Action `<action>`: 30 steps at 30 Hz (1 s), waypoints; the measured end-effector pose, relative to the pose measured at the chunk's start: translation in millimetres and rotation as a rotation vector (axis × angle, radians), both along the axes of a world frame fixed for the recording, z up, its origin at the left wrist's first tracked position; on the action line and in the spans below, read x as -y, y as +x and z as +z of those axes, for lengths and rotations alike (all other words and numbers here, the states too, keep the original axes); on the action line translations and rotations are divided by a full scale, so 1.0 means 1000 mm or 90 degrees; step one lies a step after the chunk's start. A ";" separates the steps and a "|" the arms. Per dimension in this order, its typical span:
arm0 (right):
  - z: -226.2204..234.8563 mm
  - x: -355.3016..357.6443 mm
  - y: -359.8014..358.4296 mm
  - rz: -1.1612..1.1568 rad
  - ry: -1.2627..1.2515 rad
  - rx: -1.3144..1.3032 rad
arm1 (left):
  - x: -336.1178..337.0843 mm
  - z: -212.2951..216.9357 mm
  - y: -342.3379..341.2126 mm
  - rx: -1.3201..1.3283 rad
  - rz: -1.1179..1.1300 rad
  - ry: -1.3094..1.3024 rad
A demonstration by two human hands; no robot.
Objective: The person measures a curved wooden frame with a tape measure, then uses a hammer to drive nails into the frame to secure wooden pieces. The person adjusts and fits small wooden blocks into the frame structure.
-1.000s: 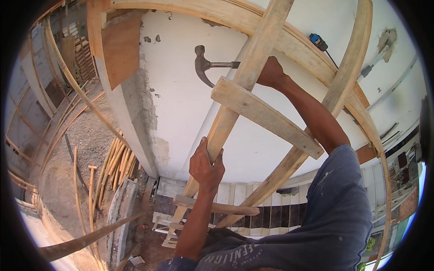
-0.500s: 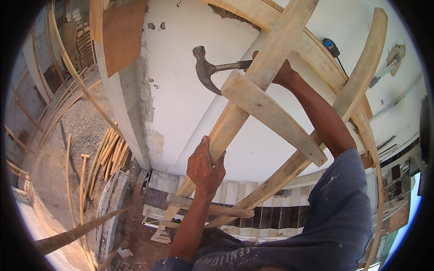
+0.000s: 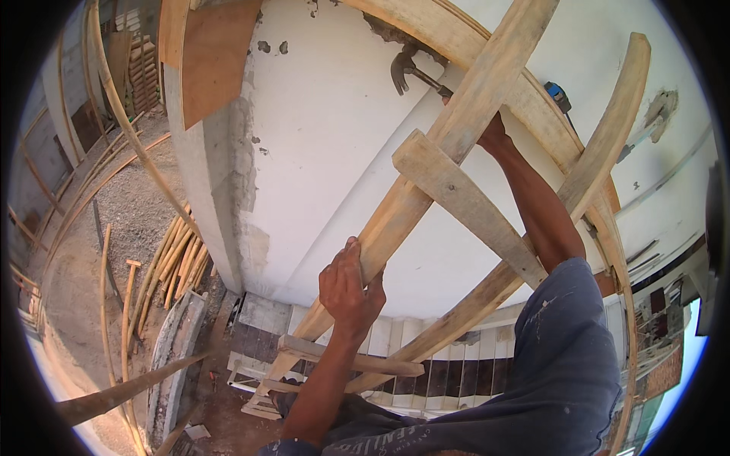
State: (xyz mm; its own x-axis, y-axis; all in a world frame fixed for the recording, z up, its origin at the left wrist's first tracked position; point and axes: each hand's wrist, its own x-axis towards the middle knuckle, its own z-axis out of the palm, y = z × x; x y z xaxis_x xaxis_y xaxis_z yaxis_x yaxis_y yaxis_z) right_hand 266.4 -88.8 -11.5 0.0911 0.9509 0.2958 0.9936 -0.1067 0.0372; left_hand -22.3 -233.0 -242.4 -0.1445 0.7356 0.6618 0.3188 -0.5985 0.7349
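Observation:
A wooden ladder crosses the view at a slant, with a left rail (image 3: 411, 201), a right rail (image 3: 608, 144) and a rung (image 3: 475, 209) joining them. My left hand (image 3: 350, 292) is wrapped round the lower part of the left rail. Up beyond that rail, my right hand (image 3: 493, 133) grips a claw hammer (image 3: 411, 67), its head out to the left of the rail, near a broken patch of the white wall. The rail covers most of the handle and some of my right fingers. A lower rung (image 3: 350, 356) lies beside my left forearm.
A long wooden beam (image 3: 544, 114) runs behind the ladder, with a small blue and black device (image 3: 557, 96) beside it. The white wall (image 3: 327, 152) has chipped spots. Far below on the left, bamboo poles (image 3: 179, 254) lie by gravel (image 3: 137, 182). A concrete column edge (image 3: 217, 190) stands left.
My right hand has moved up behind the left rail, carrying the hammer upward and to the right. The hammer's head has turned. My left hand keeps its grip, and the view has shifted slightly.

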 end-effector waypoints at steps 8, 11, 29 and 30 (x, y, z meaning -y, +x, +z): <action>-0.020 -0.021 0.044 0.114 0.027 -0.167 | 0.003 -0.003 0.001 -0.028 0.037 -0.013; -0.012 -0.022 0.039 0.098 0.054 -0.080 | 0.002 -0.004 0.001 -0.056 0.046 -0.013; -0.021 -0.019 0.035 0.273 0.127 0.141 | 0.003 -0.006 0.000 -0.044 0.034 -0.023; -0.021 -0.016 0.031 0.211 0.048 0.053 | 0.002 -0.005 0.002 -0.034 0.040 -0.015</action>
